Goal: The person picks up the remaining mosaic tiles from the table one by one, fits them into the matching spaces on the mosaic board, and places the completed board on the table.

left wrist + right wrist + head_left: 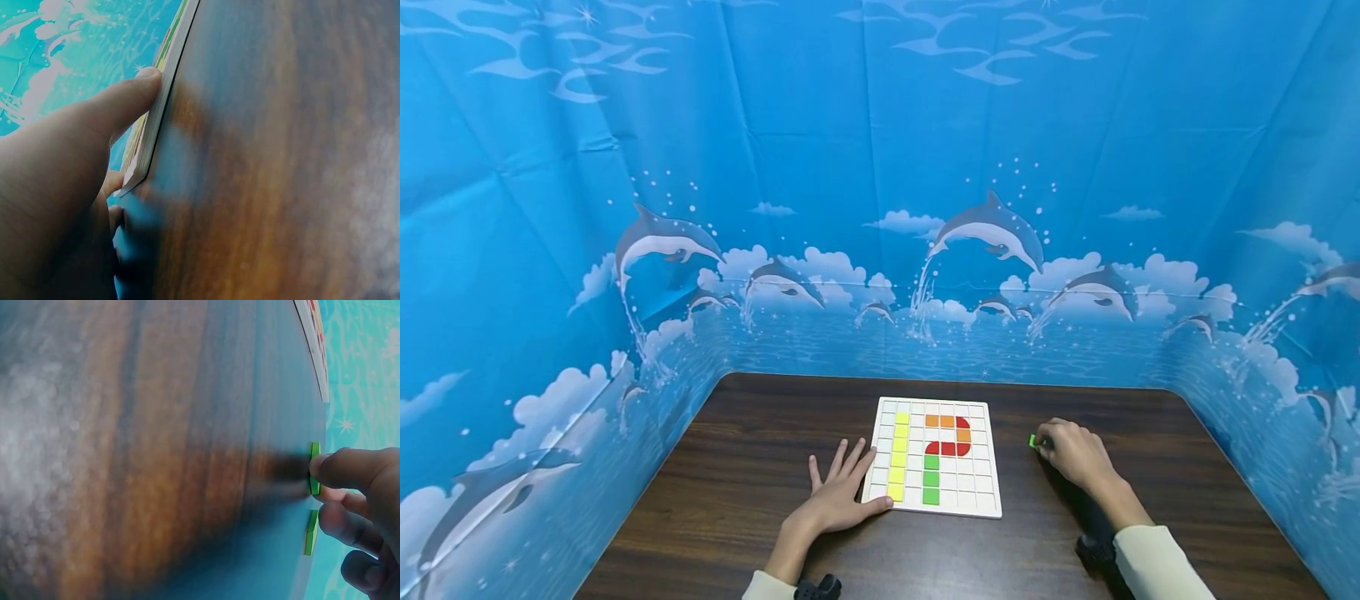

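Observation:
A white square grid board (967,483) lies on the table with coloured tiles in its cells. My left hand (835,502) is at its lower left corner, fingers spread, the thumb (140,87) resting on the near edge. To the right of the board, my right hand (1075,454) pinches a small green tile (314,450) between thumb and index finger, close to the tabletop. Another green tile (310,534) lies by its middle finger. On the board are a column of yellow tiles (898,458), a hook of orange tiles (932,421) and red rounded tiles (955,449), and three green tiles (931,479) beneath.
The dark wood-grain table (760,450) extends on both sides of the board. A blue curtain (820,167) printed with dolphins, clouds and water surrounds its back and sides. A black wrist device (818,587) is on the left wrist, another (1095,550) on the right.

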### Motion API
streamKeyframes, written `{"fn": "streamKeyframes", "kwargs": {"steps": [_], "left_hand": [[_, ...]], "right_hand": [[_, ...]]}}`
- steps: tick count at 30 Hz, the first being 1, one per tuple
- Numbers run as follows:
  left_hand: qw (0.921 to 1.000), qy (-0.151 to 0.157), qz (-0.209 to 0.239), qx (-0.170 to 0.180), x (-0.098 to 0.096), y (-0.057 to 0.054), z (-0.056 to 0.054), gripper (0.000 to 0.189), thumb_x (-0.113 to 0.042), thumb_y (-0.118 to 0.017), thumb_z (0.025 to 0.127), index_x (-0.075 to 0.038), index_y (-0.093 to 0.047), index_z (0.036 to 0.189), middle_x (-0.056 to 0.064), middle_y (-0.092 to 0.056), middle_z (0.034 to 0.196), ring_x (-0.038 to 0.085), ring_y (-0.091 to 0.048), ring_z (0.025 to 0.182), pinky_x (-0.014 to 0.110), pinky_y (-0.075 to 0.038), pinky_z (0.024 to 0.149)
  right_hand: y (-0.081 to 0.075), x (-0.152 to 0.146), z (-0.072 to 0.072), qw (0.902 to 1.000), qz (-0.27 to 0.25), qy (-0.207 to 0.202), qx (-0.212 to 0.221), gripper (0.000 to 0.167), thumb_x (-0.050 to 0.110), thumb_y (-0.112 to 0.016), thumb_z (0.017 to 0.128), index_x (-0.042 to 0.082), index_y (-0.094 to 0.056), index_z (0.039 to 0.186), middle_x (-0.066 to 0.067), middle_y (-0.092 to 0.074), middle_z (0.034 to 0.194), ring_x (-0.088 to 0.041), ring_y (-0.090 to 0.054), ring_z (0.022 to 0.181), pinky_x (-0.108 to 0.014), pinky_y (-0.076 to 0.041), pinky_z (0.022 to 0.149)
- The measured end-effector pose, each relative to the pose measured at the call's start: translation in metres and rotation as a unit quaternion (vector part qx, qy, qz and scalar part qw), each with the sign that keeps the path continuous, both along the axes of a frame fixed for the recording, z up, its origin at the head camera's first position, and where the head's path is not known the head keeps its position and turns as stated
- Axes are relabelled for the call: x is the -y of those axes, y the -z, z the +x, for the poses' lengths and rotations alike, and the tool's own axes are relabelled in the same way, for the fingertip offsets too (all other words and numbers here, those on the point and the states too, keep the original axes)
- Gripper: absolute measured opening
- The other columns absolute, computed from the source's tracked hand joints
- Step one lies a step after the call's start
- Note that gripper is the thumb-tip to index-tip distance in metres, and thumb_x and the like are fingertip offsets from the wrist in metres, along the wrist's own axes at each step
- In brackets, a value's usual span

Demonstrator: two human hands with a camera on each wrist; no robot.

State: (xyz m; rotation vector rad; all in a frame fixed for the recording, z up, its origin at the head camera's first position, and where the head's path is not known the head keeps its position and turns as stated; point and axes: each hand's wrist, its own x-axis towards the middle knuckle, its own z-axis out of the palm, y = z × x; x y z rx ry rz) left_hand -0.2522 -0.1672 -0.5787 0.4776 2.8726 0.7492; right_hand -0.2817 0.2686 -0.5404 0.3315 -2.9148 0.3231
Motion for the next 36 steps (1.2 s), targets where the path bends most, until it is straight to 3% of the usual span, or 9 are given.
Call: {"fn": "streamKeyframes", "kwargs": {"steps": [12, 29, 36], "left_hand": [[1.0, -0.002, -0.003, -0.002, -0.001, -0.002, 0.001, 0.103, -0.082, -0.062, 0.089, -0.026, -0.032, 0.17, 0.002, -0.017, 0.181, 0.036, 0.0, 0.168, 0.079, 0.022, 0.118], [1.0, -0.005, -0.001, -0.007, -0.001, 0.001, 0.0, 0.104, -0.082, -0.062, 0.089, -0.025, -0.031, 0.17, 0.005, -0.018, 0.18, 0.038, -0.001, 0.168, 0.08, 0.022, 0.118], [0.9999, 0.008, 0.014, 0.005, -0.002, -0.011, 0.006, 0.103, -0.079, -0.063, 0.091, -0.023, -0.03, 0.171, 0.01, -0.018, 0.18, 0.042, -0.001, 0.167, 0.081, 0.023, 0.116]], "right_hand": [[-0.003, 0.0, 0.0, 0.9998, 0.002, -0.002, 0.017, 0.007, 0.014, -0.085, 0.09, 0.016, -0.079, 0.094, -0.012, -0.077, 0.11, -0.018, -0.065, 0.074, -0.042, -0.055, 0.061], [-0.004, 0.004, 0.011, 0.9996, -0.028, -0.008, -0.004, 0.009, 0.017, -0.086, 0.089, 0.018, -0.08, 0.094, -0.012, -0.076, 0.117, -0.012, -0.056, 0.066, -0.032, -0.044, 0.054], [-0.007, 0.008, 0.016, 0.9993, -0.027, -0.01, -0.023, 0.009, 0.018, -0.087, 0.087, 0.019, -0.08, 0.091, -0.011, -0.077, 0.116, -0.011, -0.054, 0.064, -0.03, -0.042, 0.053]]}}
